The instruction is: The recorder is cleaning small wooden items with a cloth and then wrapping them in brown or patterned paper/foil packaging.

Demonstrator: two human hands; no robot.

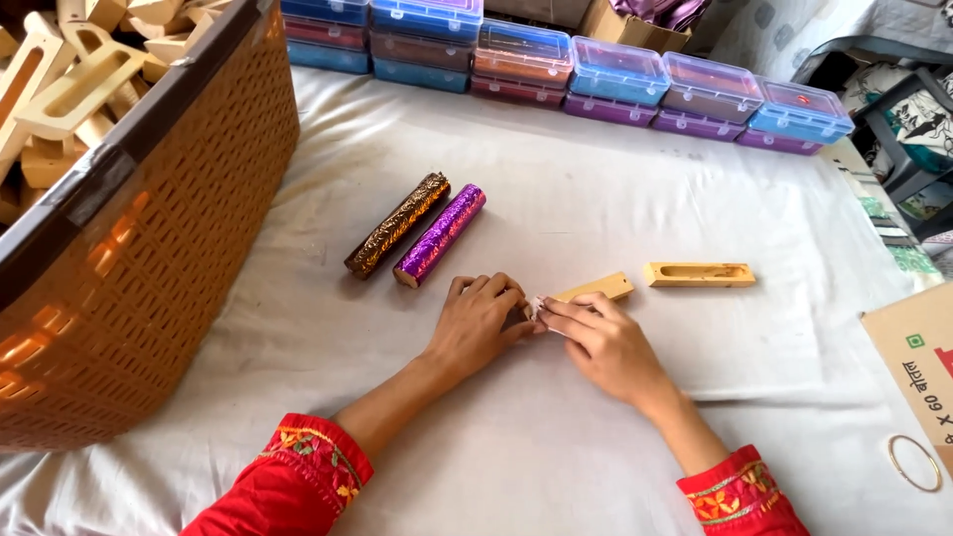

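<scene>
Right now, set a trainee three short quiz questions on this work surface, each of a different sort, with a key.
1. True or false: the left hand and right hand meet at one end of a plain wooden block.
2. Which foil-wrapped roll lies nearer the hands: A) the brown and gold roll, B) the purple roll, or C) a green one?
3. Fill in: the hollowed wooden block lies on the white cloth to the ____ of the plain block.

Key: 1 true; 2 B; 3 right.
</scene>
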